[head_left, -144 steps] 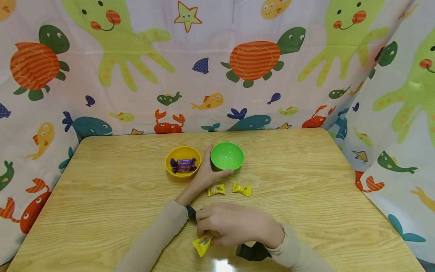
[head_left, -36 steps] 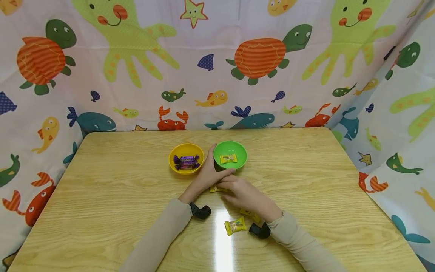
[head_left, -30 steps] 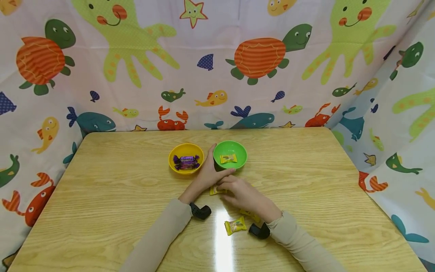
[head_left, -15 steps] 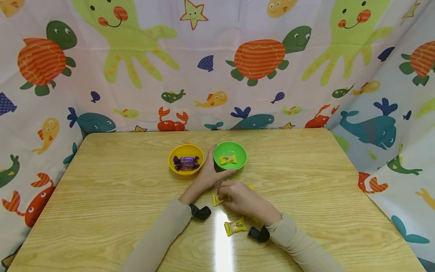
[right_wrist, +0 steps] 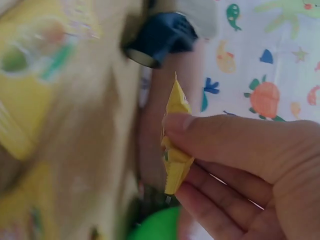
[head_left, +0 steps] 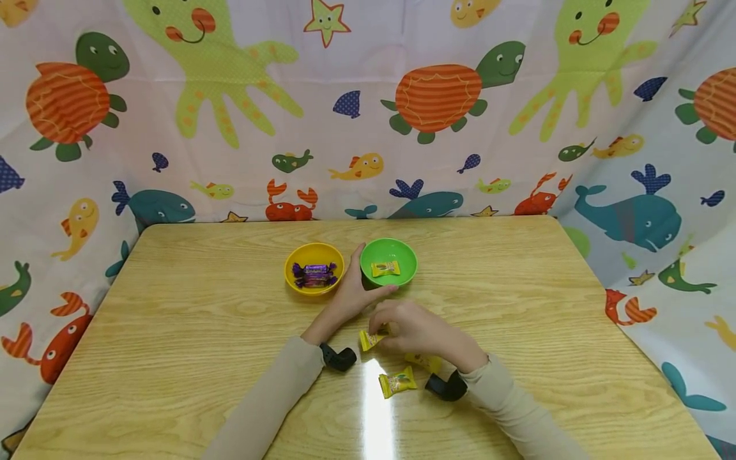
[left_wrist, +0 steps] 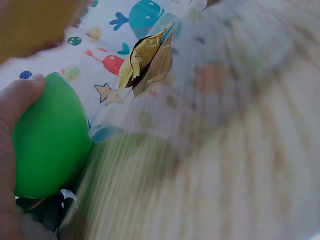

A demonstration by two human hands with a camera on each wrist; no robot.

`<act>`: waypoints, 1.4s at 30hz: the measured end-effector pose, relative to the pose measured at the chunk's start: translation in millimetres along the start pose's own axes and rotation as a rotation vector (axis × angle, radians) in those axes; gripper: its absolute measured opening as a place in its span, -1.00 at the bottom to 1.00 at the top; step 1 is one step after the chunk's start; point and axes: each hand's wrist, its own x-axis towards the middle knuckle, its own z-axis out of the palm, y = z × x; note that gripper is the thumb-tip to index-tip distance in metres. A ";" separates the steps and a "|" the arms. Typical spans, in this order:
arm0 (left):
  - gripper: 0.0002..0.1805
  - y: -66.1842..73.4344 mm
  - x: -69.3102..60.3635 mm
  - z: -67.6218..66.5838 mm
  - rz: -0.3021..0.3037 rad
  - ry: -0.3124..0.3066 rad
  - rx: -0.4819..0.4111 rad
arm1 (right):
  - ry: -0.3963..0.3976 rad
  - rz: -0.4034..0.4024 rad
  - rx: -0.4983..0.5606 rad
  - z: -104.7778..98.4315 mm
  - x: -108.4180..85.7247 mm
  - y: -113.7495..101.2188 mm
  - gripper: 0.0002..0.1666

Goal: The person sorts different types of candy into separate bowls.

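Observation:
My left hand [head_left: 349, 291] holds the green bowl [head_left: 407, 255] from its left, fingers along the far side and thumb across the front. Inside that bowl lies one yellow wrapped candy [head_left: 385, 268]. Just in front, my right hand [head_left: 411, 326] pinches another yellow wrapped candy [head_left: 370, 340] between thumb and fingers; the right wrist view shows this candy [right_wrist: 176, 170] edge-on. Two more yellow candies, a nearer one [head_left: 398, 382] and one partly behind my right wrist [head_left: 423, 362], are on the table. The left wrist view has the green bowl [left_wrist: 52, 145] in my hand and a yellow candy [left_wrist: 142, 60] beyond.
A yellow bowl [head_left: 313, 253] with several purple-wrapped candies [head_left: 315, 275] stands left of my left hand. Black wrist cameras sit on my left wrist [head_left: 338, 358] and right wrist [head_left: 447, 386]. A patterned curtain [head_left: 356, 128] hangs behind the wooden table [head_left: 190, 319].
Since the earliest frame, one yellow candy has come into the green bowl. My right hand has taken hold of another by my left hand and drawn it slightly nearer. The left hand stays put.

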 end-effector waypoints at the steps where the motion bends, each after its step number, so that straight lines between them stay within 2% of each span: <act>1: 0.27 0.0 0.1 -0.4 0.001 -0.004 -0.006 | 0.003 0.001 0.011 -3.9 0.3 -1.0 -0.77; 6: 0.23 0.1 -0.1 -3.2 0.013 -0.034 -0.022 | 0.038 -0.009 0.051 -23.7 3.5 -2.5 -0.77; 12: 0.21 0.3 0.5 -5.8 0.057 -0.062 -0.053 | 0.112 0.001 0.077 -46.9 11.0 3.6 -0.75; 14: 0.21 0.0 1.0 -5.6 0.068 -0.066 -0.082 | 0.143 0.012 0.080 -54.0 14.3 7.9 -0.75; 22: 0.22 1.1 -1.6 -2.7 0.073 -0.050 -0.069 | 0.224 0.089 0.087 -68.5 28.0 38.2 -0.78; 26: 0.22 2.8 -2.1 -1.9 0.051 -0.037 -0.079 | 0.206 0.141 0.072 -64.4 34.3 59.7 -0.79; 31: 0.22 4.3 -2.8 -1.8 0.025 -0.029 -0.065 | 0.138 0.184 0.001 -53.9 40.6 79.4 -0.78; 37: 0.23 4.7 -1.7 -1.2 0.006 -0.023 -0.051 | 0.046 0.266 0.004 -49.6 43.5 82.4 -0.74; 42: 0.23 4.9 -1.4 -1.5 0.005 -0.019 -0.050 | -0.005 0.300 -0.004 -48.8 47.1 80.8 -0.75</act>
